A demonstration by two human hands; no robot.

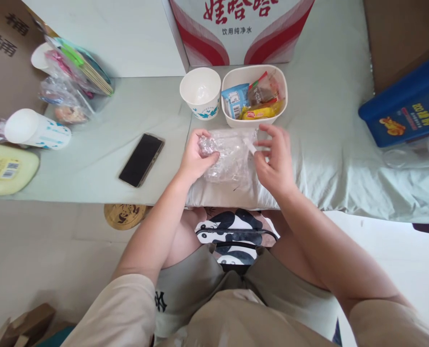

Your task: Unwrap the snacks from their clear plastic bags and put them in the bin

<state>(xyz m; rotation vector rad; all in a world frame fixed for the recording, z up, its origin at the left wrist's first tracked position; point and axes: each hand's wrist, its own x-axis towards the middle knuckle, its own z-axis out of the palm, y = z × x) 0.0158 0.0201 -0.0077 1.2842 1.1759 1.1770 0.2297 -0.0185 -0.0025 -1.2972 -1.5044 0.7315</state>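
A crinkled clear plastic bag [230,161] lies at the table's front edge, between my two hands. My left hand [197,156] grips its left side, thumb on top and fingers curled around the bunched plastic. At the bag's upper right, my right hand [275,159] pinches a narrow white strip [249,145] between thumb and finger, its other fingers loosely bent. Whether the strip is still joined to the bag I cannot tell. Just beyond the bag stand a white paper cup [204,108] with blue leaf prints and a white tub [284,103] holding several small snack packets [259,112].
A black phone [141,160] lies to the left on the pale green cloth [91,180]. Further left are a tipped paper cup [37,129], a yellow bottle [10,168] and bagged items [71,91]. A printed carton [236,33] stands behind; a blue package [405,103] is right.
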